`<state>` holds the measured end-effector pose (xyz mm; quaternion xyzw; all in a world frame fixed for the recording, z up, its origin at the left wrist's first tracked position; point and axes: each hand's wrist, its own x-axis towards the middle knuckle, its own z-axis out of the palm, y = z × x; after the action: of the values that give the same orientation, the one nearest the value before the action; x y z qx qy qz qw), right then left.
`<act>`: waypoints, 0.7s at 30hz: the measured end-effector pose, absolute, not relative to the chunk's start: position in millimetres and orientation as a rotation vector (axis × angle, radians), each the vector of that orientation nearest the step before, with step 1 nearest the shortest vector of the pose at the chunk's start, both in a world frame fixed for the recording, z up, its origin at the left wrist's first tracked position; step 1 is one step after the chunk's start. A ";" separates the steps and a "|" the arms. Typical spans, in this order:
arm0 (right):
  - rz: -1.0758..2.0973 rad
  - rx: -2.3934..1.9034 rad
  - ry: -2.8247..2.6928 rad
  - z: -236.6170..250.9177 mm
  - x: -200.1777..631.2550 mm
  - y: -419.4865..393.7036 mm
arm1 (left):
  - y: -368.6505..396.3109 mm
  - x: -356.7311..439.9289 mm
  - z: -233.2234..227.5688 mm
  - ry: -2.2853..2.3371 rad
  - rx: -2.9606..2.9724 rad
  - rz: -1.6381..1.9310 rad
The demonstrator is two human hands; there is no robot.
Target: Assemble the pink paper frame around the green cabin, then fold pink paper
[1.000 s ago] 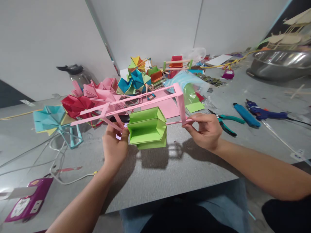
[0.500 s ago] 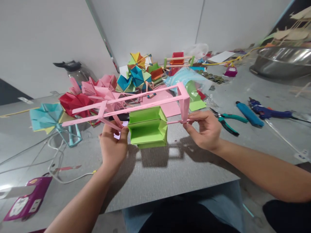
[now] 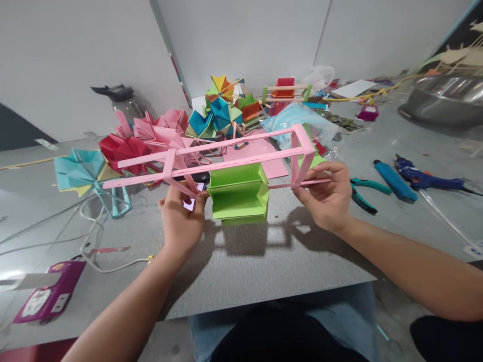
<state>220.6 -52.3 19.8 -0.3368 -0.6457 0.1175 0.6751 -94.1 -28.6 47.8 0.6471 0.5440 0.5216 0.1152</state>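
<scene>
Both hands, left hand [image 3: 181, 218] and right hand [image 3: 327, 196], pinching opposite ends of pink stick frame [image 3: 226, 156] above table [image 3: 264, 256], green paper box [image 3: 239, 193] hanging mid-axle; seemingly light, flimsy, best gripped at end struts.

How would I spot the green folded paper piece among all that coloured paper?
Start at the grey table, near its front edge. Between the left hand and right hand hangs a pink stick frame; the green folded box sits on its lower rod, the only paper piece held up.
</scene>
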 end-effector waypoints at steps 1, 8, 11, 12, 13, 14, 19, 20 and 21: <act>0.271 -0.763 -1.462 20.3 221.6 -52.3 | -28.4 -94.2 47.4 1.604 1.896 1.523; 0.355 -0.736 -1.466 22.1 224.5 -54.1 | -29.0 -94.4 47.3 1.661 1.926 1.462; 0.399 -0.726 -1.408 23.9 221.5 -55.2 | -30.2 -94.2 48.8 1.717 1.946 1.397; 0.409 -0.725 -1.389 24.6 220.2 -55.6 | -30.4 -94.2 49.1 1.728 1.951 1.385; 0.417 -0.725 -1.373 25.3 219.0 -55.9 | -30.4 -94.4 49.2 1.735 1.957 1.382; 0.420 -0.726 -1.359 25.8 218.0 -56.2 | -30.1 -94.5 49.1 1.736 1.963 1.384; 0.358 -0.735 -1.320 25.6 215.0 -57.3 | -27.4 -96.0 47.5 1.712 1.986 1.418; 0.338 -0.735 -1.316 25.0 214.5 -57.7 | -26.8 -96.3 47.1 1.703 1.989 1.428; 0.321 -0.735 -1.315 24.5 214.0 -58.0 | -26.1 -96.7 46.8 1.692 1.991 1.437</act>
<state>214.0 -58.0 24.5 -0.3324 -0.5942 0.1452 0.7179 -96.7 -26.1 46.8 0.6656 0.5656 0.4804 0.0794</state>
